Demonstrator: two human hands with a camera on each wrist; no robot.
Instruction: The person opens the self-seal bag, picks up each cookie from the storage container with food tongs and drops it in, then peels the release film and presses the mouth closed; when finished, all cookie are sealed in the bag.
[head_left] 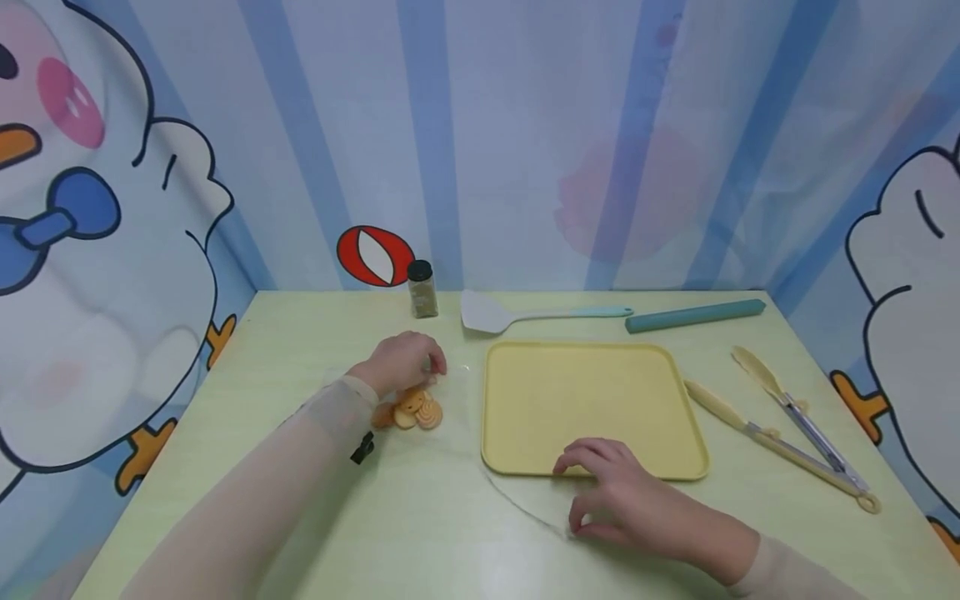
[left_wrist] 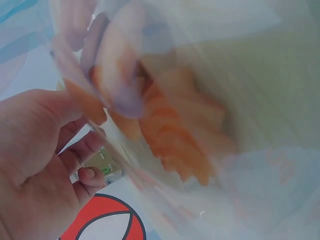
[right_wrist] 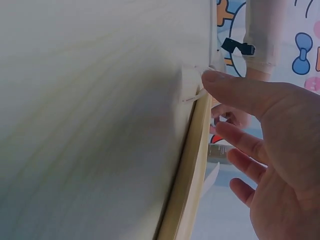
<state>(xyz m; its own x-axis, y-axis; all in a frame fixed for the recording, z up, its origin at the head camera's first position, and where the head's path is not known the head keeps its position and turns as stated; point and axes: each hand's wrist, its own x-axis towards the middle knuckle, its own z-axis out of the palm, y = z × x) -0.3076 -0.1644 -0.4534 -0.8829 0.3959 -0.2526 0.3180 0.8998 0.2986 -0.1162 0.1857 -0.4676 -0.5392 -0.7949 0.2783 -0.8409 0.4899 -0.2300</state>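
A see-through plastic bag (head_left: pixel 456 417) holds several round golden cookies (head_left: pixel 428 414), left of the tray. My left hand (head_left: pixel 397 360) grips the bag above the cookies; the left wrist view shows the thumb and fingers at its edge, the clear film blurring the cookies (left_wrist: pixel 175 135). A thin whitish strip (head_left: pixel 521 507) runs from near the bag's lower right toward me. Its near end is pinched by my right hand (head_left: pixel 630 504), whose other fingers spread over the tray's front rim. In the right wrist view, the thumb covers most of the pinch.
A yellow tray (head_left: pixel 585 408) lies mid-table. Behind it are a white spatula (head_left: pixel 487 313), a teal stick (head_left: pixel 693 317) and a black-lidded seasoning jar (head_left: pixel 423 293). Beige-tipped tongs (head_left: pixel 795 454) lie spread at the right. Cartoon-printed curtains (head_left: pixel 517 142) border the table.
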